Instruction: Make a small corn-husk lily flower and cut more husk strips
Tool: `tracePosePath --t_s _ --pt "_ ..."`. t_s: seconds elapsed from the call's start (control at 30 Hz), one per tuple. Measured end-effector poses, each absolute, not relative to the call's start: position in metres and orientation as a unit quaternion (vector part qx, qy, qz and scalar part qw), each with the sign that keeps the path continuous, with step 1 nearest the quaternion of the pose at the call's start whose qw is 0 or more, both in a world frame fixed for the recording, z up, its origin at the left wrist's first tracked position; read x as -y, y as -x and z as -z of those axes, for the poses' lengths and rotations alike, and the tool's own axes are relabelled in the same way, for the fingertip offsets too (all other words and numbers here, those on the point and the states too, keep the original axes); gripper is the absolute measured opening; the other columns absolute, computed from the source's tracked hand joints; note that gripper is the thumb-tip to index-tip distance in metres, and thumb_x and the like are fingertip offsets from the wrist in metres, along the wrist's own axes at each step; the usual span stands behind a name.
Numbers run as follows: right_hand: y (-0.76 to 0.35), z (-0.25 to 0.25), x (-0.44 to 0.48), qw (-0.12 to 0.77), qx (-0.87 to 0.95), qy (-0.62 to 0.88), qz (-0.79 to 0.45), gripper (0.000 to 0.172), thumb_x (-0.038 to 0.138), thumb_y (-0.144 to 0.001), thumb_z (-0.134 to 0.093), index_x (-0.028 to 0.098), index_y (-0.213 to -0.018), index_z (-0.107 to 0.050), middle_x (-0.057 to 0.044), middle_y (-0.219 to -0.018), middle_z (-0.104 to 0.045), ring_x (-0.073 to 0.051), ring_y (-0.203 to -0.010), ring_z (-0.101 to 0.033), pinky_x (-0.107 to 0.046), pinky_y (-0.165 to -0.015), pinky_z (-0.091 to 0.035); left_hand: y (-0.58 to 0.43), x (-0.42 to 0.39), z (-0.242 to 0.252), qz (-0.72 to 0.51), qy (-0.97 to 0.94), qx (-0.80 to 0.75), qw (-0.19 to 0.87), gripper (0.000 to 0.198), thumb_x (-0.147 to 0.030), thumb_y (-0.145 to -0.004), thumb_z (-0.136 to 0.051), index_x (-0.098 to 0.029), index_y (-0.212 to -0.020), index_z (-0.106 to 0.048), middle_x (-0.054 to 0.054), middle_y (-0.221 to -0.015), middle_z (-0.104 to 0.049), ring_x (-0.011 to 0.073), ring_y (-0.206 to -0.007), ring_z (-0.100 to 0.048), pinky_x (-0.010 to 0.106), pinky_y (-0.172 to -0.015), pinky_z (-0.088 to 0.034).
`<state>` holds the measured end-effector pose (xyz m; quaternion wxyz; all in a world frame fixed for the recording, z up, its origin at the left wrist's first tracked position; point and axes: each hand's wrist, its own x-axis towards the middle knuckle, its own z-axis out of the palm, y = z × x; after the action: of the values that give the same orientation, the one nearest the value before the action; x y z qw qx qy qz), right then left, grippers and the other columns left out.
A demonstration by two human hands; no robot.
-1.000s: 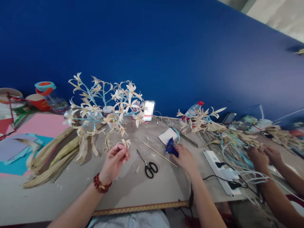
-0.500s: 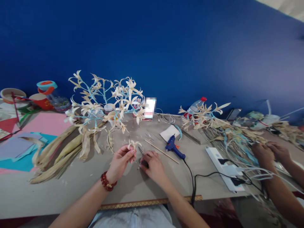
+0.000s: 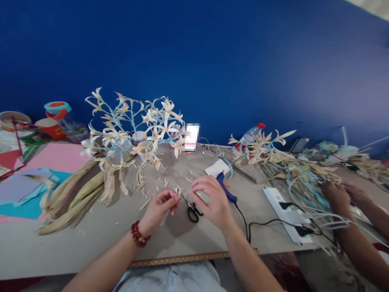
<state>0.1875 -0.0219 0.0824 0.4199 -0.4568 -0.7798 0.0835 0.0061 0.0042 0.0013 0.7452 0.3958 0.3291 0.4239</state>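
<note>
My left hand, with a red bead bracelet on its wrist, pinches a small pale corn-husk flower between thumb and fingertips. To its right, my right hand is raised over the table, its fingers curved and thumb apart, holding nothing that I can make out. Between the two hands, black-handled scissors lie on the tabletop, blades pointing away. A blue glue gun lies partly hidden behind my right hand.
Husk flowers on blue branching stems stand at the back left. Dried husks and coloured paper lie left. A white power strip with cables lies right. Farther right, a co-worker's hands handle husk material and blue strips.
My right hand has let go of the scissors, which now lie on the table, and has lifted up and to the right. My left hand keeps the flower, shifted slightly right.
</note>
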Motion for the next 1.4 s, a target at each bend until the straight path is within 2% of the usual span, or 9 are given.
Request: tracePosePath --t_s 0.13,0.63,1.0,1.1,1.23,1.3,1.4 --pt "-0.180 -0.073 0.014 0.378 0.804 0.456 -0.044 0.009 0.015 -0.085 -0.057 0.023 -0.085 -0.062 -0.005 -0.093 -0.067 -0.021 -0.092 -0.060 -0.037 -0.086 -0.045 -0.005 -0.004 -0.002 -0.419 -0.400 -0.321 0.749 0.022 -0.034 -0.073 -0.074 -0.015 -0.071 -0.063 -0.001 -0.057 -0.061 0.0066 -0.045 -0.048 0.020 -0.047 -0.035" --pt "-0.178 -0.062 0.011 0.373 0.807 0.458 0.004 0.011 0.014 -0.084 -0.058 0.023 -0.087 -0.063 -0.005 -0.095 -0.066 -0.023 -0.098 -0.057 -0.043 -0.096 -0.043 -0.004 -0.004 -0.006 -0.405 -0.375 -0.316 0.772 0.022 -0.032 -0.074 -0.074 -0.014 -0.073 -0.061 -0.001 -0.059 -0.062 0.0057 -0.043 -0.048 0.018 -0.046 -0.036" --pt "-0.180 -0.067 0.008 0.347 0.831 0.433 0.034 0.014 0.013 -0.083 -0.059 0.024 -0.088 -0.065 -0.004 -0.095 -0.069 -0.021 -0.093 -0.059 -0.044 -0.098 -0.042 -0.004 -0.005 -0.004 -0.398 -0.376 -0.305 0.779 0.023 -0.032 -0.075 -0.073 -0.014 -0.074 -0.060 -0.002 -0.059 -0.061 0.0044 -0.043 -0.048 0.017 -0.045 -0.035" --pt "-0.178 -0.064 0.012 0.377 0.813 0.445 0.004 0.022 0.015 -0.084 -0.060 0.025 -0.103 -0.063 -0.006 -0.106 -0.066 -0.024 -0.102 -0.058 -0.045 -0.097 -0.043 -0.004 -0.004 -0.002 -0.408 -0.386 -0.301 0.771 0.022 -0.031 -0.076 -0.072 -0.014 -0.074 -0.060 -0.002 -0.060 -0.061 0.0046 -0.044 -0.049 0.017 -0.046 -0.037" --pt "-0.169 -0.048 0.025 0.506 0.699 0.495 -0.104 0.045 0.019 -0.083 -0.063 0.023 -0.126 -0.051 -0.013 -0.126 -0.053 -0.026 -0.112 -0.054 -0.045 -0.096 -0.046 -0.003 -0.001 0.000 -0.451 -0.417 -0.297 0.731 0.018 -0.029 -0.078 -0.071 -0.014 -0.075 -0.060 -0.003 -0.060 -0.060 0.0053 -0.046 -0.050 0.017 -0.047 -0.039" --pt "-0.163 -0.037 0.032 0.569 0.616 0.505 -0.205 0.045 0.023 -0.083 -0.064 0.023 -0.125 -0.050 -0.012 -0.124 -0.053 -0.024 -0.103 -0.058 -0.041 -0.090 -0.050 -0.003 0.001 0.001 -0.476 -0.445 -0.290 0.701 0.016 -0.027 -0.079 -0.069 -0.014 -0.074 -0.061 -0.003 -0.062 -0.059 0.0057 -0.048 -0.050 0.018 -0.048 -0.040" --pt "-0.153 -0.022 0.039 0.594 0.541 0.470 -0.365 0.032 0.029 -0.083 -0.065 0.024 -0.113 -0.056 -0.008 -0.105 -0.062 -0.020 -0.089 -0.063 -0.034 -0.079 -0.053 -0.002 0.003 0.000 -0.508 -0.503 -0.264 0.647 0.013 -0.023 -0.082 -0.066 -0.015 -0.073 -0.063 -0.001 -0.068 -0.059 0.0067 -0.051 -0.051 0.018 -0.049 -0.041"
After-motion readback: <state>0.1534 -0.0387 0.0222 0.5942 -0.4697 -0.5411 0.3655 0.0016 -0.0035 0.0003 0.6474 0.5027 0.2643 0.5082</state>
